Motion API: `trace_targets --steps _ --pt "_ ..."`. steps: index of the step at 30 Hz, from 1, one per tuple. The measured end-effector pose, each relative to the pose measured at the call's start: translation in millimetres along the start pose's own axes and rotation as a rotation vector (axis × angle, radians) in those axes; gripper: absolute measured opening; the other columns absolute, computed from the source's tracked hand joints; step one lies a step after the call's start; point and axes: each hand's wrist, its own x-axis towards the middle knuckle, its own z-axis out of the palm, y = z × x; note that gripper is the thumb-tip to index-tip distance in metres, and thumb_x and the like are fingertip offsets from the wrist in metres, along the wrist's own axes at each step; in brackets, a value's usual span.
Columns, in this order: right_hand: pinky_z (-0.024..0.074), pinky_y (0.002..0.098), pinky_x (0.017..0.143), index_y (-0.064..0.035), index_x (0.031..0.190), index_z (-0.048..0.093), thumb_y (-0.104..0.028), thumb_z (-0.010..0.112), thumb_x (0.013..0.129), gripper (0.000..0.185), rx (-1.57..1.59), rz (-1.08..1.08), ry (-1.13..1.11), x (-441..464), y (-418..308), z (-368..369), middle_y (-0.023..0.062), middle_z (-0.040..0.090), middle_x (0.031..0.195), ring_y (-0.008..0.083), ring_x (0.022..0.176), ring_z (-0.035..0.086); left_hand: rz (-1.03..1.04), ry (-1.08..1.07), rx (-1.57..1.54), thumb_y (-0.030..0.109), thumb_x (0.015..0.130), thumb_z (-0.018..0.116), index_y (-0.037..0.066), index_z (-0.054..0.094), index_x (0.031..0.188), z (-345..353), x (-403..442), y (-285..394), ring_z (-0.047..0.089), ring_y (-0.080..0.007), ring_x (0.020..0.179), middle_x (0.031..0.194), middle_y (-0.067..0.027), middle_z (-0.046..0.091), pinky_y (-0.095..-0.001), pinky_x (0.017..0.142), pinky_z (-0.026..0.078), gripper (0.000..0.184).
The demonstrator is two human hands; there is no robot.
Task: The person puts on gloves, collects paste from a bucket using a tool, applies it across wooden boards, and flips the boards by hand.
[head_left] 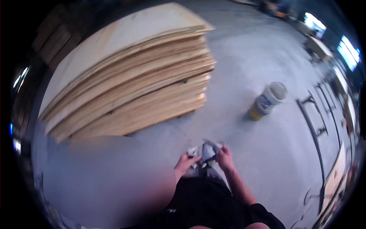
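Low in the middle of the head view, my two hands are close together in front of my dark clothing. My right hand has its fingers closed on a crumpled grey fabric piece with a striped edge; it looks like a work glove. My left hand is closed at the edge of a whitish, dark-spotted crumpled piece beside it. Blur hides whether the two pieces are joined. Below them, part of my legs and feet shows.
A tall stack of wooden sheets stands ahead on the left. On the grey floor, a white bucket with a yellowish lower part stands ahead on the right. Metal bars and boards lie along the right side. A large blur covers the lower left.
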Motion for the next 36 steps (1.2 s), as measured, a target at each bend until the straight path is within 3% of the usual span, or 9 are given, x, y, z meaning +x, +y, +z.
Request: trace_targets --steps 6,8,12,20,23,25,27,32,36 --pt "0.0535 0.0271 0.076 -0.0027 0.113 0.062 0.007 0.055 0.094 0.022 0.209 0.091 -0.315 57 -70 30 0.0038 0.067 0.103 0.0141 0.09 0.065 0.026 0.12 -0.269 0.007 0.091 0.078 0.003 0.069 0.126 18 11 37 0.071 -0.0147 0.102 0.114 -0.004 0.074 -0.0307 0.091 0.056 0.036" --pt "0.0416 0.0204 0.062 -0.0051 0.117 0.06 0.005 0.056 0.093 0.026 0.198 0.094 -0.357 60 -78 25 0.0022 0.066 0.105 0.0079 0.08 0.059 0.144 0.143 -0.327 0.004 0.091 0.078 0.003 0.069 0.125 26 2 34 0.07 -0.0136 0.103 0.115 -0.0034 0.074 -0.0297 0.092 0.056 0.035" --pt "0.0566 0.0361 0.092 -0.0011 0.117 0.061 0.001 0.048 0.1 0.021 0.295 0.092 -0.428 64 -91 29 0.0085 0.069 0.11 0.0205 0.102 0.068 0.358 0.244 -0.297 0.005 0.092 0.078 0.002 0.07 0.124 25 -8 28 0.07 -0.0127 0.104 0.115 -0.0034 0.075 -0.0292 0.093 0.056 0.033" --pt "0.0552 0.0381 0.093 -0.0038 0.11 0.06 -0.007 0.047 0.102 0.015 0.374 -0.026 -0.419 71 -110 116 0.0084 0.068 0.11 0.022 0.104 0.067 0.576 0.397 -0.363 0.001 0.093 0.075 -0.002 0.065 0.129 -33 -32 46 0.071 -0.0148 0.101 0.112 -0.009 0.075 -0.0294 0.092 0.057 0.037" --pt "0.0546 0.0389 0.095 -0.0045 0.115 0.062 -0.008 0.05 0.103 0.017 0.304 -0.011 -0.479 118 -109 145 0.008 0.068 0.109 0.0221 0.107 0.067 0.543 0.483 -0.421 0.0 0.093 0.074 -0.001 0.064 0.128 -67 -26 53 0.072 -0.0148 0.098 0.108 -0.0105 0.075 -0.029 0.089 0.057 0.036" --pt "0.0547 0.0391 0.096 -0.004 0.119 0.062 -0.008 0.052 0.103 0.02 -0.266 -0.404 -0.519 140 -101 162 0.0076 0.068 0.109 0.0226 0.109 0.066 0.513 0.512 -0.44 0.001 0.095 0.071 0.001 0.064 0.128 -77 -29 62 0.072 -0.0149 0.098 0.109 -0.0111 0.075 -0.0283 0.087 0.057 0.033" --pt "0.0542 0.0386 0.098 -0.0027 0.126 0.063 -0.008 0.053 0.105 0.024 0.061 -0.068 -0.623 167 -96 186 0.0068 0.069 0.116 0.0229 0.113 0.066 0.54 0.611 -0.461 0.004 0.097 0.069 0.001 0.064 0.127 -95 -24 64 0.072 -0.0151 0.099 0.108 -0.0105 0.076 -0.0283 0.087 0.056 0.031" --pt "0.0531 0.0377 0.1 -0.002 0.125 0.063 -0.004 0.047 0.105 0.025 -0.168 0.071 -0.736 176 -76 246 0.0093 0.066 0.127 0.0208 0.115 0.064 0.69 1.016 -0.482 0.008 0.101 0.066 0.0 0.064 0.13 -124 -27 4 0.072 -0.0146 0.1 0.102 -0.0087 0.076 -0.0284 0.088 0.054 0.031" --pt "0.0525 0.037 0.1 -0.0027 0.125 0.063 -0.001 0.047 0.104 0.027 -0.36 0.2 -1.106 196 -41 280 0.0085 0.066 0.125 0.0205 0.115 0.064 0.927 1.243 -0.593 0.005 0.099 0.068 0.001 0.058 0.139 -104 -57 -35 0.064 -0.0144 0.117 0.127 -0.0102 0.069 -0.0306 0.093 0.053 0.041"
